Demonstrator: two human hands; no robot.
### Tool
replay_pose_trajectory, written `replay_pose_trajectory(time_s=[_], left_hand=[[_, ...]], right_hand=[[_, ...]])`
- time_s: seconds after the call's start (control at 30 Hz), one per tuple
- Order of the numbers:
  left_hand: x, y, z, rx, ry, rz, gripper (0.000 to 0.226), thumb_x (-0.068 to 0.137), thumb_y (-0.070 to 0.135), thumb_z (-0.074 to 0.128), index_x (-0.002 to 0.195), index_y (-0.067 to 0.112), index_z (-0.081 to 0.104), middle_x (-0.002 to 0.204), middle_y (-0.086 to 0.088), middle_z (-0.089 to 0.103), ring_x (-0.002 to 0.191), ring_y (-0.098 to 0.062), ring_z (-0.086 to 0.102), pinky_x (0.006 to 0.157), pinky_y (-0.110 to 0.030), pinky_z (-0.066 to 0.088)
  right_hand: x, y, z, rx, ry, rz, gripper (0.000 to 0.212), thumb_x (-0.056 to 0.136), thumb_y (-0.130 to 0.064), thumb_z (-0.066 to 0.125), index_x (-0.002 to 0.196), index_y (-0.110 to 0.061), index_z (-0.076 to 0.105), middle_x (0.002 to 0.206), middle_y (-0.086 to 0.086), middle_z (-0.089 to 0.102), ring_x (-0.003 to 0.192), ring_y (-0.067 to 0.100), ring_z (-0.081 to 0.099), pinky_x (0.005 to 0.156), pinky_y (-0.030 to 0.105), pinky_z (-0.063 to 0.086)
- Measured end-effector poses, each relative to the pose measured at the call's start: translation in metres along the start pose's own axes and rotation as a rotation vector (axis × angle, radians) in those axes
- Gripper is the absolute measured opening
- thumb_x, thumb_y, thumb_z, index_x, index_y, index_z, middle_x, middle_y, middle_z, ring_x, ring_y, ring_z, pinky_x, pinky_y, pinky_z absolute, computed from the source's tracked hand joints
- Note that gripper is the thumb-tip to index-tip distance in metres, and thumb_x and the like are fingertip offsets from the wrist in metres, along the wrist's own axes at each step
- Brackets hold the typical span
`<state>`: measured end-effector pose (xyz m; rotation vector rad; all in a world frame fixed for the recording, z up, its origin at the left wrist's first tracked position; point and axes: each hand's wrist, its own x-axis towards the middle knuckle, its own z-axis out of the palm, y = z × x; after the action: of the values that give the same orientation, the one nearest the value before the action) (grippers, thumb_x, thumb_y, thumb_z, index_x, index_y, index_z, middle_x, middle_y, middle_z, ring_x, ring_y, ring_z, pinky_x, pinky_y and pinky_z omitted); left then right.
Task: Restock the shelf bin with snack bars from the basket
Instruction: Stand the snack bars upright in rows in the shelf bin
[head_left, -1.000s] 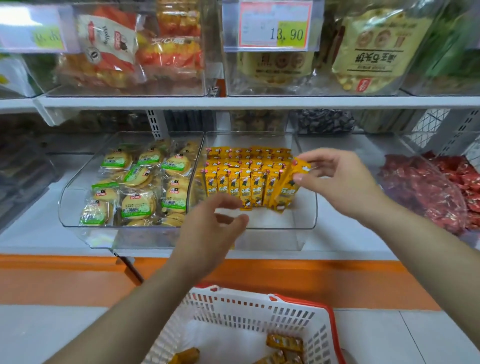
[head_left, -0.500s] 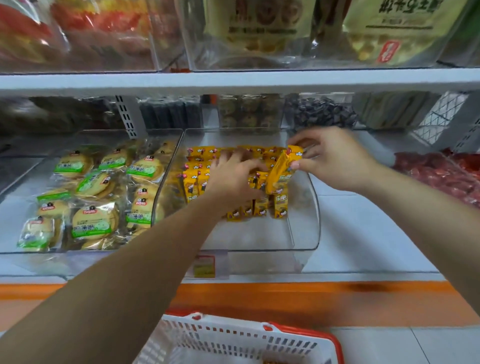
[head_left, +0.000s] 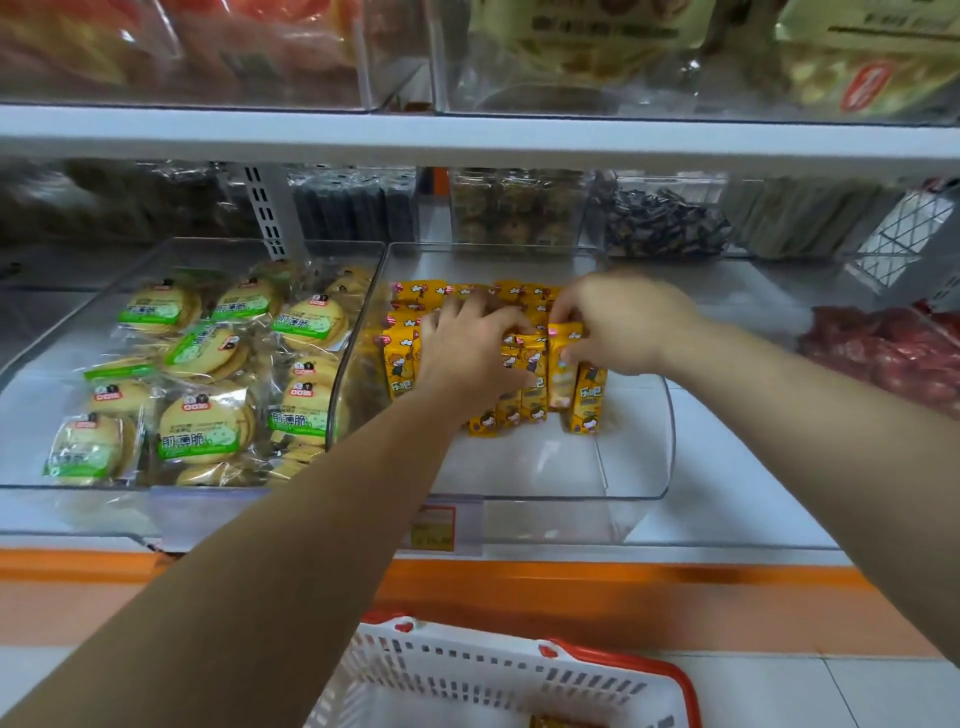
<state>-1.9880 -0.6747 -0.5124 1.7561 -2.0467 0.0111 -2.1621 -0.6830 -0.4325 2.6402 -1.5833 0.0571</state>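
The right hand has its grip pinched on a snack bar, slotting it into the centre shelf bin. The left hand lies flat, steadying the rows. The bin's front is unfilled, and the basket at the bottom shows at least one more bar.

Left hand flat, right grip probable

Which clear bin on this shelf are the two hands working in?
The middle bin, holding yellow snack bars; the left bin holds green-labelled biscuits, and red packets lie further right.
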Motion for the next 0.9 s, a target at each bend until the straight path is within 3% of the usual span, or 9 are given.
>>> replay_pose_trajectory(time_s=[0.1, 0.23, 0.33, 0.47, 0.53, 0.6, 0.73, 0.83, 0.9], left_hand=[[-0.001, 0.001, 0.001, 0.043, 0.001, 0.004, 0.059, 0.073, 0.057, 0.083, 0.126, 0.042, 0.06, 0.144, 0.003, 0.049, 0.135, -0.027, 0.039, 0.11, -0.048, 0.028], [0.0, 0.004, 0.001, 0.111, -0.004, 0.013, 0.063, 0.074, 0.057, 0.081, 0.128, 0.035, 0.055, 0.142, 0.0, 0.05, 0.133, -0.029, 0.041, 0.108, -0.048, 0.031], [0.002, 0.01, -0.011, 0.123, -0.084, 0.011, 0.066, 0.076, 0.056, 0.081, 0.131, 0.033, 0.054, 0.144, -0.002, 0.049, 0.136, -0.029, 0.04, 0.11, -0.048, 0.03], [-0.018, 0.023, -0.049, -0.041, -0.12, 0.034, 0.059, 0.084, 0.054, 0.075, 0.133, 0.027, 0.056, 0.14, -0.002, 0.053, 0.134, -0.024, 0.043, 0.11, -0.043, 0.038], [-0.049, 0.025, -0.074, -0.179, -0.084, 0.092, 0.043, 0.089, 0.047, 0.072, 0.125, 0.025, 0.063, 0.127, 0.003, 0.058, 0.124, -0.018, 0.05, 0.099, -0.034, 0.042], [-0.095, 0.022, -0.1, -0.27, -0.091, 0.172, 0.023, 0.091, 0.038, 0.072, 0.11, 0.027, 0.068, 0.107, 0.012, 0.06, 0.101, -0.008, 0.058, 0.08, -0.026, 0.045], [-0.188, 0.002, -0.121, -0.282, -0.355, 0.192, 0.007, 0.088, 0.041, 0.066, 0.093, 0.036, 0.067, 0.084, 0.019, 0.068, 0.077, 0.001, 0.065, 0.065, -0.02, 0.053], [-0.229, -0.017, -0.092, -0.116, -0.683, 0.117, 0.015, 0.092, 0.042, 0.066, 0.104, 0.032, 0.067, 0.089, 0.019, 0.067, 0.081, -0.002, 0.062, 0.077, -0.032, 0.056], [-0.248, -0.03, -0.061, 0.011, -0.88, 0.058, 0.026, 0.096, 0.043, 0.064, 0.118, 0.03, 0.065, 0.109, 0.013, 0.07, 0.098, -0.01, 0.064, 0.091, -0.035, 0.054]], right_hand=[[0.007, -0.015, 0.007, -0.207, -0.047, 0.032, 0.018, 0.082, -0.035, 0.076, 0.09, -0.024, 0.065, 0.084, 0.001, 0.06, 0.086, 0.027, 0.059, 0.063, 0.031, 0.04], [0.009, -0.018, 0.011, -0.267, -0.075, 0.073, 0.033, 0.084, -0.031, 0.072, 0.069, -0.019, 0.045, 0.068, -0.001, 0.044, 0.076, 0.027, 0.05, 0.061, 0.031, 0.036], [0.001, -0.019, 0.008, -0.252, 0.01, 0.06, 0.017, 0.083, -0.035, 0.07, 0.088, -0.02, 0.064, 0.084, 0.004, 0.059, 0.08, 0.027, 0.053, 0.063, 0.032, 0.037], [-0.027, -0.026, -0.006, -0.056, 0.121, 0.077, 0.033, 0.079, -0.043, 0.072, 0.108, -0.026, 0.068, 0.107, 0.006, 0.065, 0.104, 0.032, 0.06, 0.074, 0.035, 0.045], [-0.051, -0.034, -0.011, 0.092, 0.175, 0.063, 0.032, 0.079, -0.043, 0.072, 0.106, -0.029, 0.069, 0.106, 0.004, 0.063, 0.106, 0.03, 0.059, 0.079, 0.036, 0.047], [-0.08, -0.047, -0.012, 0.22, 0.201, 0.041, 0.024, 0.078, -0.043, 0.072, 0.099, -0.032, 0.069, 0.099, -0.004, 0.061, 0.102, 0.025, 0.059, 0.076, 0.033, 0.045], [-0.137, -0.084, 0.008, 0.411, 0.066, -0.061, 0.015, 0.076, -0.046, 0.069, 0.082, -0.033, 0.065, 0.082, -0.018, 0.058, 0.077, 0.003, 0.055, 0.073, 0.034, 0.052], [-0.164, -0.107, 0.05, 0.391, -0.229, -0.114, 0.019, 0.079, -0.049, 0.07, 0.089, -0.033, 0.065, 0.091, -0.014, 0.065, 0.083, 0.007, 0.058, 0.076, 0.037, 0.054], [-0.173, -0.119, 0.089, 0.369, -0.397, -0.129, 0.021, 0.083, -0.046, 0.07, 0.097, -0.03, 0.067, 0.098, -0.01, 0.067, 0.091, 0.013, 0.061, 0.08, 0.038, 0.054]])
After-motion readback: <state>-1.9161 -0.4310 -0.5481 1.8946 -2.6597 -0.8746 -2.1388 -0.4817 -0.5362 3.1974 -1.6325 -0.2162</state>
